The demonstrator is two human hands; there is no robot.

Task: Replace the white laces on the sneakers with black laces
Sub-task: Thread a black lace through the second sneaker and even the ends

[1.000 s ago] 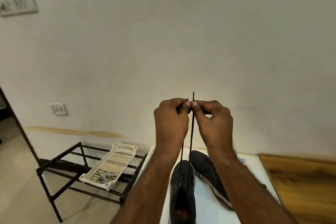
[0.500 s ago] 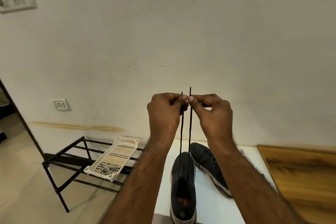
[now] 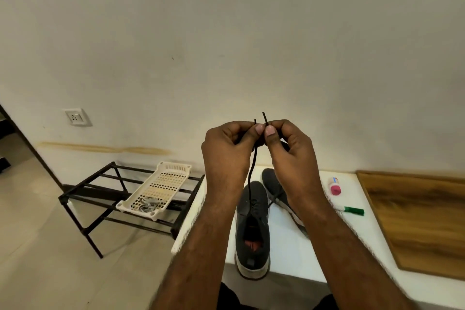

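A dark grey sneaker (image 3: 252, 229) with a white sole stands on the white table (image 3: 297, 246), heel toward me. Both ends of a black lace (image 3: 250, 176) rise from its front eyelets. My left hand (image 3: 227, 156) pinches one end and my right hand (image 3: 289, 151) pinches the other, held side by side high above the shoe, tips sticking up past my thumbs. The second grey sneaker (image 3: 273, 185) lies behind, partly hidden by my right forearm.
A white perforated tray (image 3: 161, 184) holding pale laces (image 3: 147, 205) sits on a black metal rack (image 3: 100, 196) left of the table. A pink-capped tube (image 3: 335, 186) and a green-ended stick (image 3: 353, 210) lie on the table's right. A wooden board (image 3: 422, 219) lies at the far right.
Both hands have stayed together with the lace ends while the view tilted downward. The strands below my hands now hang slacker and less straight.
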